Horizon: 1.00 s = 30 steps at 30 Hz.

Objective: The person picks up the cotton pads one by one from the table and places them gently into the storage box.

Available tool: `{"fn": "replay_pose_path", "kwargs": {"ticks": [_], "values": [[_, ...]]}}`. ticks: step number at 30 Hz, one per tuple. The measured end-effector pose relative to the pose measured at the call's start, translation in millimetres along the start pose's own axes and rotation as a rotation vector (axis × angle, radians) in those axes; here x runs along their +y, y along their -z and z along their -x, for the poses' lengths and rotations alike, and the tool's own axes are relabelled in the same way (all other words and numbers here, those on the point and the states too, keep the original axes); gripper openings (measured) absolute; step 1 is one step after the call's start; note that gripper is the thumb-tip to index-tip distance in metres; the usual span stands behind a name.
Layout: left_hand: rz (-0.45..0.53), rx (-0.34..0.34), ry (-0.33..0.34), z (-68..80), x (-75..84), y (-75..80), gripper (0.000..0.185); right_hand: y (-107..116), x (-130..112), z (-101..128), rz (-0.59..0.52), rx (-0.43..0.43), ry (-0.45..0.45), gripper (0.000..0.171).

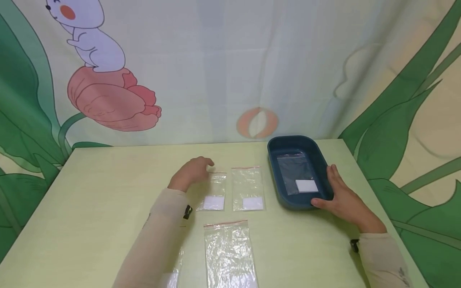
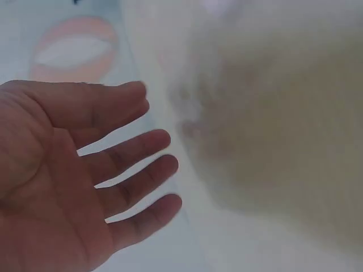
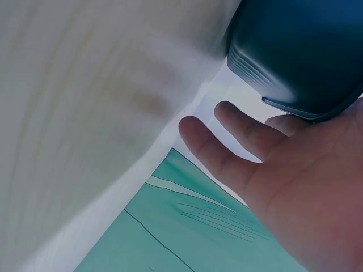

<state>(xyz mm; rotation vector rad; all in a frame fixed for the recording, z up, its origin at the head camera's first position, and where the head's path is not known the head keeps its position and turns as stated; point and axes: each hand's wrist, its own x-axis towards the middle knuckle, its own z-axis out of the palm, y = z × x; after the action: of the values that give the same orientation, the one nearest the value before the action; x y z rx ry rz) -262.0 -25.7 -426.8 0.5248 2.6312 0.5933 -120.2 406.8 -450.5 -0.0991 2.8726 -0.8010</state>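
Cartoon-print curtain [image 1: 201, 88] behind a pale yellow-green table [image 1: 101, 208]. Dk blue tray [image 1: 293, 145], rounded rect, sits on table's R side, long axis front-to-back, far end slightly L. R hand [image 1: 343, 202] rests against tray's near-R side, fingers pretty straight; L hand [image 1: 191, 173] has fingers loose n apart, nr 2 small clear bags [image 1: 247, 184] w/ white rects [image 1: 253, 203], 3rd bag [image 1: 289, 170] inside tray.
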Motion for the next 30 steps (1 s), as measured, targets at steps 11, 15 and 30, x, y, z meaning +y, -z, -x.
{"fn": "replay_pose_path", "kwargs": {"ticks": [11,15,30], "values": [[-0.154,0.004,0.025,-1.0,-20.8,-8.9,0.042,-1,-1,0,-0.003,0.002,-0.003,0.122],[-0.122,-0.010,0.039,-1.8,-19.6,-9.9,0.023,0,0,0,-0.006,0.002,-0.004,0.122],[0.315,0.124,-0.067,-2.8,-26.0,-7.4,0.023,0,1,-1,-0.003,0.002,0.001,0.122]]}}
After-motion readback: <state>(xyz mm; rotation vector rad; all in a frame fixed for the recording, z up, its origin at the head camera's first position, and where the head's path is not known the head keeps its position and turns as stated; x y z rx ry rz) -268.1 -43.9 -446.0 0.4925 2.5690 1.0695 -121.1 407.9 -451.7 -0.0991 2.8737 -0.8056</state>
